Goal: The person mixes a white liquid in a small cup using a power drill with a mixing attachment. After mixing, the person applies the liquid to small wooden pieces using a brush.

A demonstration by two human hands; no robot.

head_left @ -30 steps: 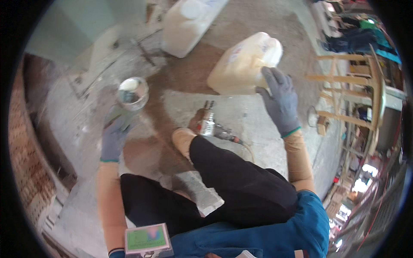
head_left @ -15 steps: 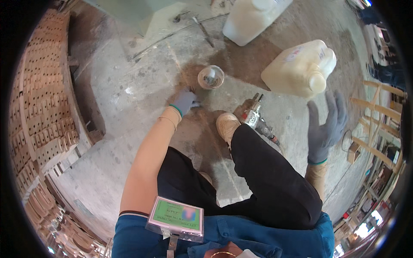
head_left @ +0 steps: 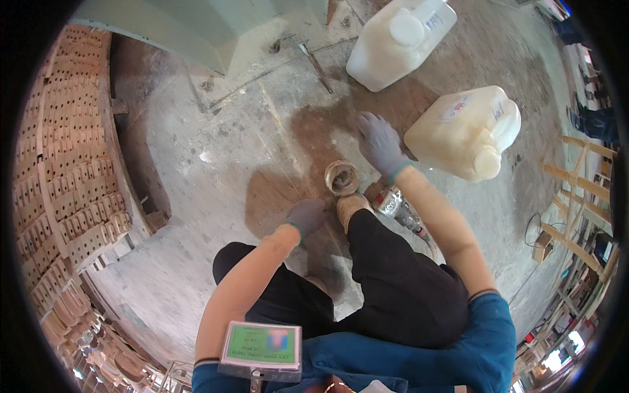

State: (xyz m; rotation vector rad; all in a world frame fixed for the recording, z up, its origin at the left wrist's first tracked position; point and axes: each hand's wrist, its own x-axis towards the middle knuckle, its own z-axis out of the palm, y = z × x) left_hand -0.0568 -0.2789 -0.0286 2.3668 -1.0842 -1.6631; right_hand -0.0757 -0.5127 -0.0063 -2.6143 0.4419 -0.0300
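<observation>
A stained concrete floor [head_left: 190, 203] spanned the workshop.
Drilled wooden pieces [head_left: 72, 150] lined the left, a pale green panel [head_left: 157, 26] stood far left, a wooden frame [head_left: 571, 175] stood right, and bright light [head_left: 576, 339] showed near right.

I am logging green-edged grey gloves [head_left: 385, 148] on the left hand [head_left: 309, 217] and right hand [head_left: 380, 141]; the nearer jug [head_left: 449, 128] is showing cream-yellow, the trousers [head_left: 406, 288] black; the floor [head_left: 196, 177] is displaying brown patches on grey, the wooden pieces [head_left: 69, 167] dark dots on tan
</observation>
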